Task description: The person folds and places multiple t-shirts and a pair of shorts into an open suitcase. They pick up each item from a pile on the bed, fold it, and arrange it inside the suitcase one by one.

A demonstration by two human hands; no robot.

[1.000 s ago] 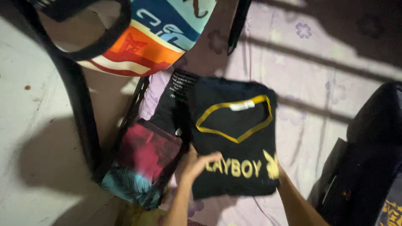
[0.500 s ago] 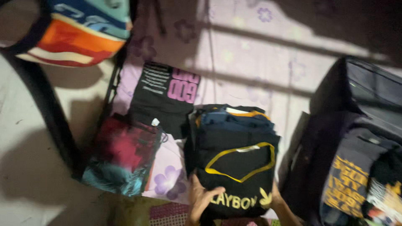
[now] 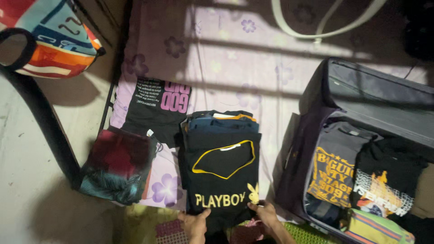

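From the left, one red and teal folded garment (image 3: pixel 118 165) lies at the bed's (image 3: pixel 235 58) edge with one black shirt with pink print (image 3: pixel 158 108) just behind it. My left hand (image 3: pixel 195 224) and right hand (image 3: pixel 266 216) each have their fingers closed on the near edge of the black shirt with yellow trim (image 3: pixel 221 180), which tops one stack of folded clothes (image 3: pixel 222 121) on the bed. To the right, one open suitcase (image 3: pixel 375 95) holds two printed shirts side by side.

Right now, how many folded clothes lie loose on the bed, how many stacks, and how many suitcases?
Single folded garments: 2, the black shirt with pink print and the red and teal garment
Stacks of folded shirts: 1, held by both hands
Open suitcases: 1
Total: 4
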